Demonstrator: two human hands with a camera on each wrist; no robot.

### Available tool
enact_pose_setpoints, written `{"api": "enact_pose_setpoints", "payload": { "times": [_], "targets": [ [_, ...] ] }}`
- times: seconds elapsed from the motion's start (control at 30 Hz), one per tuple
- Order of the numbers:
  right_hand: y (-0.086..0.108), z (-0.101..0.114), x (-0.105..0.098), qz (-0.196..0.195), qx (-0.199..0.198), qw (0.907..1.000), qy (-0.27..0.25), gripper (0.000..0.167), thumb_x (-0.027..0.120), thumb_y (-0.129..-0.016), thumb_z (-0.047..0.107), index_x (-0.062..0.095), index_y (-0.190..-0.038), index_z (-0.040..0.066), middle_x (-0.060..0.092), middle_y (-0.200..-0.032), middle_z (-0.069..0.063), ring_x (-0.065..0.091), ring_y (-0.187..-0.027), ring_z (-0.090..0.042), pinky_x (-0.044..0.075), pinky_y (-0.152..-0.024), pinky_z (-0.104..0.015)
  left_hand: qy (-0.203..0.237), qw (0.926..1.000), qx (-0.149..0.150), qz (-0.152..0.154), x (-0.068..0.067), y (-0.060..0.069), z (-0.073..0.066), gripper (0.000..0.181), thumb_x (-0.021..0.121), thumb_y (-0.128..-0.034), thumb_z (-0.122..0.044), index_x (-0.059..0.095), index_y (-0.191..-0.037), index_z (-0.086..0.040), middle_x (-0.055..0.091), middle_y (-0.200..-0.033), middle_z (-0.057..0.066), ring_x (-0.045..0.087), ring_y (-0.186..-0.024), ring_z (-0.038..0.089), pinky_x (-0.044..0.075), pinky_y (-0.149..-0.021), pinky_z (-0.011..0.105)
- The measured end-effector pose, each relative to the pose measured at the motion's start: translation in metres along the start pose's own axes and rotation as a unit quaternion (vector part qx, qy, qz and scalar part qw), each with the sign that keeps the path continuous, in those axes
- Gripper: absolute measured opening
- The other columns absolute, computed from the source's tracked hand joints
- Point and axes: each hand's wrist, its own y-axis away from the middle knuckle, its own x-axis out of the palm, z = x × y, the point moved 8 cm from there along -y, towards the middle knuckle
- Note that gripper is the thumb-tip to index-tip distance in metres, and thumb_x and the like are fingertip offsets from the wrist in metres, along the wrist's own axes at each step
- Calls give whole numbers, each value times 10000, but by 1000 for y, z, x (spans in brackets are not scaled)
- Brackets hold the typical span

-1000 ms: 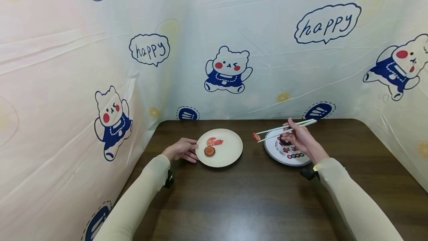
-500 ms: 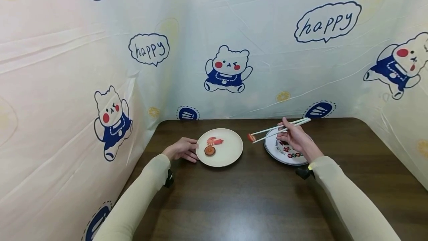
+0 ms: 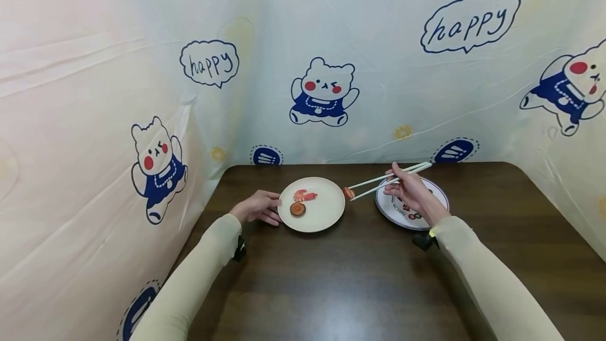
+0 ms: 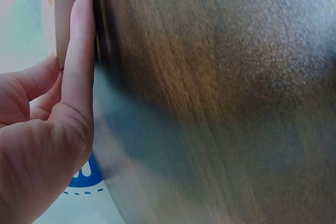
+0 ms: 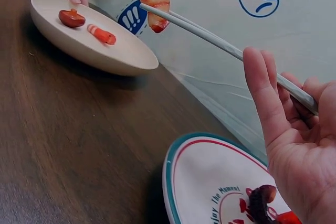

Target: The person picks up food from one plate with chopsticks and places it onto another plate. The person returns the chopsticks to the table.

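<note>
In the head view the left hand (image 3: pixel 258 208) holds the left rim of a cream plate (image 3: pixel 326 212); the left wrist view shows that hand's thumb and fingers (image 4: pixel 81 40) at the plate's edge. A pink-and-white shrimp-like piece (image 3: pixel 305 196) and a round brown mushroom-like piece (image 3: pixel 297 209) lie on this plate. The right hand (image 3: pixel 414 193) grips pale chopsticks (image 3: pixel 369 182). Between their tips is a red-and-white piece (image 3: pixel 349 193), raised beside the cream plate's right rim. Below the right hand stands a white printed plate (image 3: pixel 437 193), partly hidden.
A dark curled piece (image 5: pixel 260 203) and something red lie on the printed plate, seen in the right wrist view. Around the brown wooden table (image 3: pixel 303 278) hangs a pale curtain (image 3: pixel 379 104) with bear drawings, close behind its far edge and along its left side.
The right hand has moved left with the chopsticks and the red-and-white piece, toward the cream plate. The left hand keeps its hold on the rim. The head view has tilted slightly downward.
</note>
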Motion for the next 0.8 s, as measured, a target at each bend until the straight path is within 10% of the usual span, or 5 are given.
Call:
{"api": "enact_pose_setpoints", "payload": {
  "times": [0.8],
  "targets": [
    [-15, -10, 26, 145, 5, 9997, 188, 384, 480, -1130, 329, 579, -1135, -42, 669, -810, -94, 730, -648, -214, 665, -709, -344, 52, 10000, 19, 35, 2, 6, -3, 473, 509, -1124, -104, 432, -1574, 17, 695, -1041, 235, 759, -803, 289, 667, -765, 454]
  ]
}}
